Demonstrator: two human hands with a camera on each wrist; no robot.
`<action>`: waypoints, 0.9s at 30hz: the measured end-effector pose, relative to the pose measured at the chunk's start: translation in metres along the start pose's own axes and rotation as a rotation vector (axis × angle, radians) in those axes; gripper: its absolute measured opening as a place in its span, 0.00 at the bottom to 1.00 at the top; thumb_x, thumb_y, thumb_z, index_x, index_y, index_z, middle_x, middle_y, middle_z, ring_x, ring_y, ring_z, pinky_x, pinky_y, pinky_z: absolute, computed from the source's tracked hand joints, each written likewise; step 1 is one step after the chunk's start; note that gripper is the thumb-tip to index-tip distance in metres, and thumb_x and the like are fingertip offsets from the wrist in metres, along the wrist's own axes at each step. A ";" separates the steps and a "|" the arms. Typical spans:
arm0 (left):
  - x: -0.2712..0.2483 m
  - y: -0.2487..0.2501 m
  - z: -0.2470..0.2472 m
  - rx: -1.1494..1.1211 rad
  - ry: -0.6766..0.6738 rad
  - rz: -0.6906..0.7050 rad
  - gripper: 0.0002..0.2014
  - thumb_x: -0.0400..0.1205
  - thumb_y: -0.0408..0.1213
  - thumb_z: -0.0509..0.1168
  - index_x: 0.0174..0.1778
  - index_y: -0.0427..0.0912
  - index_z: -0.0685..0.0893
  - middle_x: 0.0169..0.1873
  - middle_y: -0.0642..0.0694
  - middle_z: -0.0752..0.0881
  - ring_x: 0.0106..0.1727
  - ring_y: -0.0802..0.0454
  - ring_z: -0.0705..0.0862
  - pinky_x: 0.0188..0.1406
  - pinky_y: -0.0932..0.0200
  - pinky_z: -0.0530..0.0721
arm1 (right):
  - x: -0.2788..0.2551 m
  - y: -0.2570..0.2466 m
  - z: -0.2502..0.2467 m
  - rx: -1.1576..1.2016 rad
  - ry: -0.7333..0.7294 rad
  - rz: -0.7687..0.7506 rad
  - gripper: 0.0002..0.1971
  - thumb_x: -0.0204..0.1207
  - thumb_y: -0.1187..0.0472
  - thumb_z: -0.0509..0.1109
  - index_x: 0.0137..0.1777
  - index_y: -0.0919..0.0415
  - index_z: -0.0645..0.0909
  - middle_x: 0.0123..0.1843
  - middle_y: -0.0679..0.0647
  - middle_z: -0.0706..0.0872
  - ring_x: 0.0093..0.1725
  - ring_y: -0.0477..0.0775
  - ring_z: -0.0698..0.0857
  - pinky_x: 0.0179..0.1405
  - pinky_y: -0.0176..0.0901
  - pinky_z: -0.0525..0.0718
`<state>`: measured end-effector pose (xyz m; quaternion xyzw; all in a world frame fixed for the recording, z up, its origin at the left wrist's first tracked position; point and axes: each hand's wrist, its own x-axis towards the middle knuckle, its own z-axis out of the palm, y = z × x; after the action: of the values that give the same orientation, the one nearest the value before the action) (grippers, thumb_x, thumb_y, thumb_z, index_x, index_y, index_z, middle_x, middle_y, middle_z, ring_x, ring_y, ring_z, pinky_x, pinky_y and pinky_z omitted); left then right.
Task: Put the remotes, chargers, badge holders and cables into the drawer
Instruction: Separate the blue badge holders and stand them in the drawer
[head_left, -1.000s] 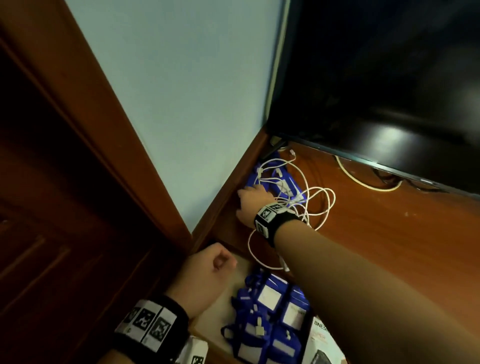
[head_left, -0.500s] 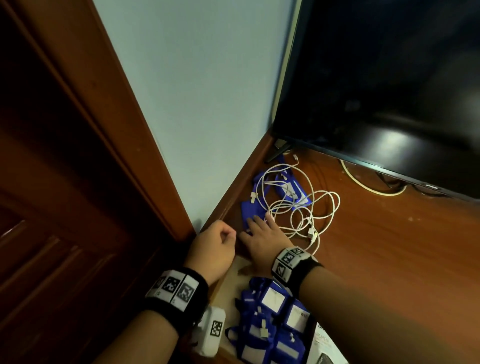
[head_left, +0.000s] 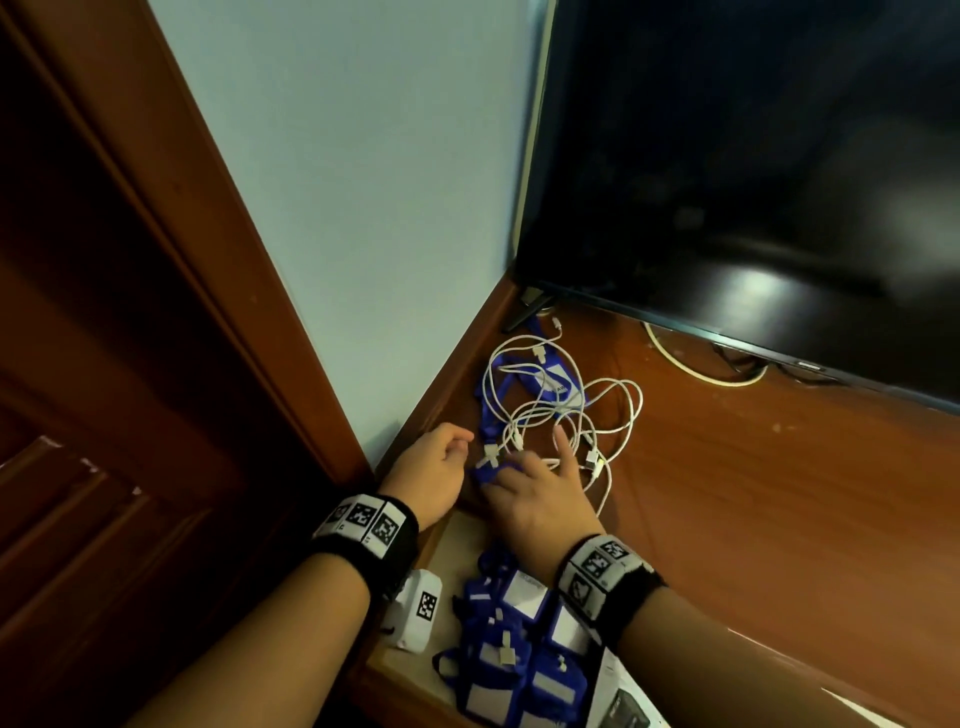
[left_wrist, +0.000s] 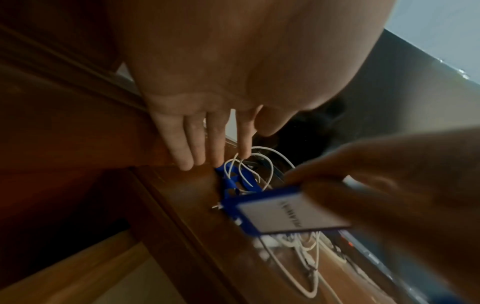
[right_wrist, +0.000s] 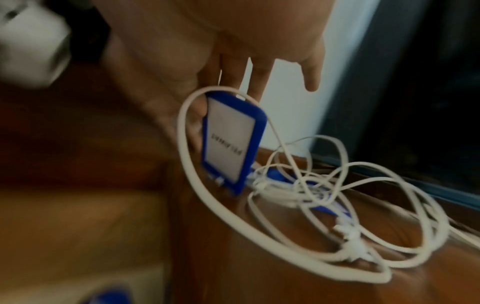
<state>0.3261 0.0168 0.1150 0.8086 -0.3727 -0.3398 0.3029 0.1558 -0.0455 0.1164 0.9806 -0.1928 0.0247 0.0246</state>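
Note:
On the wooden cabinet top (head_left: 753, 493) lies a tangle of white cables (head_left: 566, 410) over blue lanyards, in the corner by the wall. My right hand (head_left: 524, 467) pinches a blue badge holder (right_wrist: 231, 144) at the top's near edge, with a cable loop draped round it. In the left wrist view that badge holder (left_wrist: 280, 211) stands just above the wood. My left hand (head_left: 457, 441) is beside it, its straight fingers (left_wrist: 202, 148) resting on the wooden edge and touching a cable. Below, the open drawer (head_left: 452, 551) holds several blue badge holders (head_left: 514, 649) and a white charger (head_left: 418, 616).
A dark TV screen (head_left: 727, 182) stands at the back of the cabinet top, with a cream cable (head_left: 696, 364) running beneath it. A pale wall (head_left: 363, 208) and a wooden frame (head_left: 182, 234) close off the left. A printed box (head_left: 623, 701) lies in the drawer at right.
My right hand has drawn back from the far corner to the near edge, bringing a badge holder and the cables with it. My left hand rose from the drawer to the top's edge.

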 end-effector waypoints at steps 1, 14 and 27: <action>0.000 0.002 0.000 -0.065 -0.001 0.010 0.14 0.92 0.41 0.56 0.67 0.53 0.85 0.63 0.48 0.86 0.63 0.49 0.84 0.68 0.50 0.80 | 0.002 0.005 -0.009 0.049 0.062 0.052 0.11 0.74 0.55 0.76 0.56 0.47 0.90 0.54 0.45 0.90 0.67 0.57 0.84 0.81 0.84 0.54; -0.012 0.121 -0.029 -0.125 -0.052 0.497 0.10 0.88 0.48 0.68 0.61 0.70 0.82 0.71 0.66 0.77 0.77 0.73 0.68 0.81 0.65 0.66 | -0.028 0.100 -0.181 0.825 0.538 0.593 0.03 0.87 0.51 0.66 0.58 0.45 0.79 0.50 0.43 0.88 0.49 0.42 0.90 0.40 0.37 0.92; 0.006 0.215 -0.032 -0.205 -0.009 0.558 0.07 0.90 0.46 0.65 0.51 0.52 0.88 0.39 0.54 0.90 0.38 0.67 0.85 0.47 0.61 0.79 | -0.110 0.174 -0.310 0.848 1.115 0.755 0.08 0.88 0.57 0.68 0.59 0.61 0.82 0.50 0.56 0.87 0.44 0.50 0.91 0.26 0.53 0.92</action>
<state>0.2682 -0.0966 0.2914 0.6386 -0.5456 -0.2829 0.4631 -0.0239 -0.1470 0.4260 0.6179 -0.4457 0.5897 -0.2681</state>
